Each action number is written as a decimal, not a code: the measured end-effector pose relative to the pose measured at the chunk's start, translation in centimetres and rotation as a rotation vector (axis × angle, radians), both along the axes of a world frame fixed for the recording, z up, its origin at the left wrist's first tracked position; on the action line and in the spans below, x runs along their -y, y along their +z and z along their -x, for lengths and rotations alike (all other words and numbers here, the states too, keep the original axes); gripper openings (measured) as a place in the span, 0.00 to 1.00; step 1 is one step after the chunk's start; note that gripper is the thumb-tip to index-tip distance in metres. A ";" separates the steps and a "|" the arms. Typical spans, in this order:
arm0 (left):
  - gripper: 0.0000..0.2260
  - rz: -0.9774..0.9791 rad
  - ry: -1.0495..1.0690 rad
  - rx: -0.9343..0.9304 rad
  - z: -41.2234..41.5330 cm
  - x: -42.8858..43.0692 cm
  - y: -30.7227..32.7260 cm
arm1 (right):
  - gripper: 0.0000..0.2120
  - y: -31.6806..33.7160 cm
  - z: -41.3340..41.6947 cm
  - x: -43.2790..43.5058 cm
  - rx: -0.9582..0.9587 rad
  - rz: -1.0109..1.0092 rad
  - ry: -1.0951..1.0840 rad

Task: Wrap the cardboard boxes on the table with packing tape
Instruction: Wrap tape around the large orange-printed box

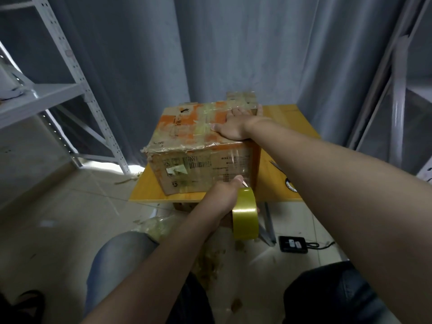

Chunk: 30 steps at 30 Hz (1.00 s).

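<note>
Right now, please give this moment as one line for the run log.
left hand: grips tape roll at cardboard box front | right hand: presses flat on its top | cardboard box: on table

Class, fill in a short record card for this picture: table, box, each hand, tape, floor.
Table: yellow wooden table, box standing on it
Box: worn cardboard box, old tape on top
Right hand: right hand flat on the box top
Left hand: left hand grips the tape roll at the box's near face
Floor: tape scraps, black device
</note>
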<state>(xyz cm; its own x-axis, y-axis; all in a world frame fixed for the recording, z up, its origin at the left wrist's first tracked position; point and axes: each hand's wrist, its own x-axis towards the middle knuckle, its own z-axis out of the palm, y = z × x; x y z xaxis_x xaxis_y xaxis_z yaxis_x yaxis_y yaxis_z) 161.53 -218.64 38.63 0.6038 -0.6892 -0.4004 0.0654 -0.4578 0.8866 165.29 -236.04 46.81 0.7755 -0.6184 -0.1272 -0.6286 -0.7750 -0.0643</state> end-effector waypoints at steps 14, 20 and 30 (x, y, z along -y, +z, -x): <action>0.09 0.175 0.127 -0.213 0.5 0.4 -0.2 | 0.11 -4.4 13.2 3.8 0.036 -0.243 -0.472; 0.07 0.170 0.142 -0.234 1.0 0.3 -0.1 | 0.09 -5.2 15.1 2.4 -0.213 -0.202 -0.450; 0.07 0.201 0.099 -0.217 0.9 -0.6 -0.3 | 0.14 -7.9 14.9 2.9 0.540 -0.539 -0.585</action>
